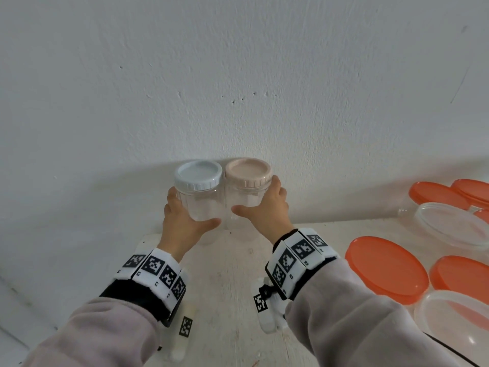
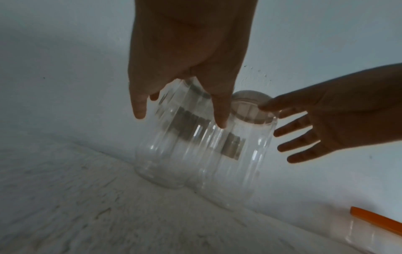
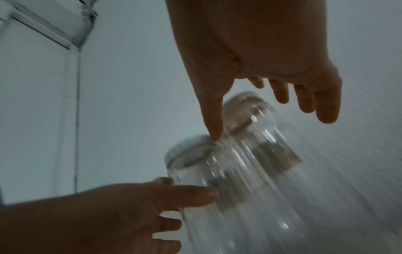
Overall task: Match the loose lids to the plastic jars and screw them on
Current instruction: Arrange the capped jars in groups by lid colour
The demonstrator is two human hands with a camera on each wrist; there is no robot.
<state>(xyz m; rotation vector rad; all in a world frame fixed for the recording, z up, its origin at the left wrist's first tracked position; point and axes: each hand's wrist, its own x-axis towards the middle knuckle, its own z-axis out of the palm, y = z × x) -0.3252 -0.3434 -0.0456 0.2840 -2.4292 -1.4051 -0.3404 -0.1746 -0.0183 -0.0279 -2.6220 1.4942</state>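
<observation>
Jars stand two together at the far edge of the white surface (image 1: 232,274), close against the wall (image 1: 238,75) and touching each other side by side. The left jar (image 1: 201,205) is clear ribbed plastic and carries a pale blue lid (image 1: 198,174); the right jar (image 1: 244,197) is of the same kind and carries a pale pink lid (image 1: 248,170). Both lids sit on the mouths of their jars; how tight they are screwed I cannot tell. The left hand (image 1: 182,221) has its grip around the left jar, with the thumb across the front of the body and the fingers reaching round the outer side. The right hand (image 1: 267,210) has its grip on the right jar in the same way, thumb in front, fingers on the outer side just below the pink lid. In the right wrist view the fingers (image 3: 326,110) look rather spread and relaxed along the jar, and the picture is blurred. Each wrist wears a band with black and white square markers (image 1: 156,268), over a grey sleeve (image 1: 105,332). At the right edge of the surface lie several flat orange lids (image 1: 386,268) and shallow clear containers (image 1: 449,226), well apart from the two jars.
</observation>
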